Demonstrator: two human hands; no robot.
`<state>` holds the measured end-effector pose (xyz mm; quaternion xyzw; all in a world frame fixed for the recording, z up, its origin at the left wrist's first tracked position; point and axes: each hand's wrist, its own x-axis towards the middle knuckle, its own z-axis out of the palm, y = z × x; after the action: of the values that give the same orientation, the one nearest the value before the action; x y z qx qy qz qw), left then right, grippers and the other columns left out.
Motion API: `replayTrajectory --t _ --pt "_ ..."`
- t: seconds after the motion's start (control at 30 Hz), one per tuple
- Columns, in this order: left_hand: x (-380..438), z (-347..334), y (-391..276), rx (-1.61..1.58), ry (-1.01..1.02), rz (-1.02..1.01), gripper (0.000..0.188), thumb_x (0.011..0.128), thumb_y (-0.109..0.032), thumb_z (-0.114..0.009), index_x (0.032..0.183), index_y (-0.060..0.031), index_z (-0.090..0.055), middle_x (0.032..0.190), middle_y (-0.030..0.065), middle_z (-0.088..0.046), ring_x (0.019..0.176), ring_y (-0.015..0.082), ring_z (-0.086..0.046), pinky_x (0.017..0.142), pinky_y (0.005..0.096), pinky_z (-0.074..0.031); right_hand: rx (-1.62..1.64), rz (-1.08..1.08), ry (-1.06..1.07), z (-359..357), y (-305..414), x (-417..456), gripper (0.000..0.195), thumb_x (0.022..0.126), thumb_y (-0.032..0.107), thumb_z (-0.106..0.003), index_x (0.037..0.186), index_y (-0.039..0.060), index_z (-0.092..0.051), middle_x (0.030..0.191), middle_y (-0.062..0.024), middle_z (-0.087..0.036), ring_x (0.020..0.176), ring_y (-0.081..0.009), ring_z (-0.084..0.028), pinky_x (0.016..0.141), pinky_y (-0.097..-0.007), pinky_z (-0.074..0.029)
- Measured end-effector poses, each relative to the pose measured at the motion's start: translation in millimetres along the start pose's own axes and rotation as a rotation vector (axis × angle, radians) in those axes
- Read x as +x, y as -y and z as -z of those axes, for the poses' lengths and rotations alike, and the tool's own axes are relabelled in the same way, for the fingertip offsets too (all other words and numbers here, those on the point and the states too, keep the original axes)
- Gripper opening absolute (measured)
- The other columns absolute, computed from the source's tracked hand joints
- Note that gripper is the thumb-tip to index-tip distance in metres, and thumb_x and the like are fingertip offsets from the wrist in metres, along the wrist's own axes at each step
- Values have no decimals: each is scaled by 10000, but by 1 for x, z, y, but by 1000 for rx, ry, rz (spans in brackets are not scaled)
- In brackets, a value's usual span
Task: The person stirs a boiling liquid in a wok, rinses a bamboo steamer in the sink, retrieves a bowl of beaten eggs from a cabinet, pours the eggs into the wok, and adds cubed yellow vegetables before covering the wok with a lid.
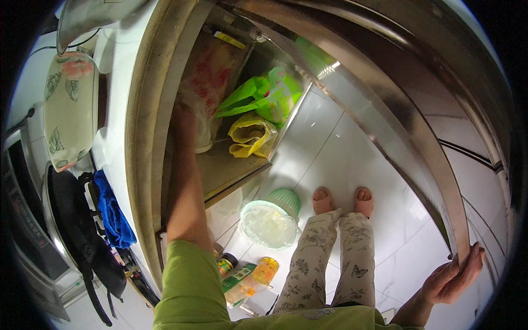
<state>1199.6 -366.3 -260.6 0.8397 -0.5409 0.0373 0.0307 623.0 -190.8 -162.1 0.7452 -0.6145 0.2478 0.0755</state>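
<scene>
My left hand (182, 117) reaches deep into an open cabinet, beside a clear plastic bag with red print (208, 82); its fingers are dark and blurred, so a hold cannot be made out. On the cabinet floor (231, 169) lie a bright green plastic bag (282, 97) and a crumpled yellow bag (253, 136), to the right of that hand. My right hand (456, 276) is closed on the lower corner of the open metal-edged cabinet door (412, 136), at the far right.
A pale green wastebasket with a clear liner (270, 222) stands on the tiles below the cabinet. Near it are a dark-lidded jar (227, 264) and a yellow container (265, 270). Left, the white countertop (119, 103) holds a floral dish (70, 111), a blue cloth (113, 210) and a black pan (78, 222).
</scene>
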Motion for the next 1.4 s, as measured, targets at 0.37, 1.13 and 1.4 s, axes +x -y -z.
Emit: replayTrajectory --t 0.37,1.13,1.4 --pt "37 -27 0 86 88 -232 525 906 -198 -579 1376 -28 -419 1367 193 -426 1258 322 -400 1076 412 -318 -23 43 -18 -1 -19 -4 399 1031 180 -400 1288 -114 -484 1262 -273 -543 1155 -356 -532 947 -463 -454" --pt "87 -56 -14 -83 79 -371 364 966 -249 -512 1255 -30 -541 1144 162 -574 1008 275 -553 935 362 -442 23 -26 -56 -10 -23 9 411 1032 177 -381 1287 -134 -467 1250 -258 -543 1134 -358 -490 1005 -490 -376" --pt "31 -81 18 -251 1 -376 338 982 -260 -494 1215 -31 -579 1077 152 -618 934 261 -600 892 348 -480 86 -28 -65 -13 -30 7 411 1033 177 -372 1288 -131 -468 1278 -241 -541 1166 -358 -470 1009 -478 -372"
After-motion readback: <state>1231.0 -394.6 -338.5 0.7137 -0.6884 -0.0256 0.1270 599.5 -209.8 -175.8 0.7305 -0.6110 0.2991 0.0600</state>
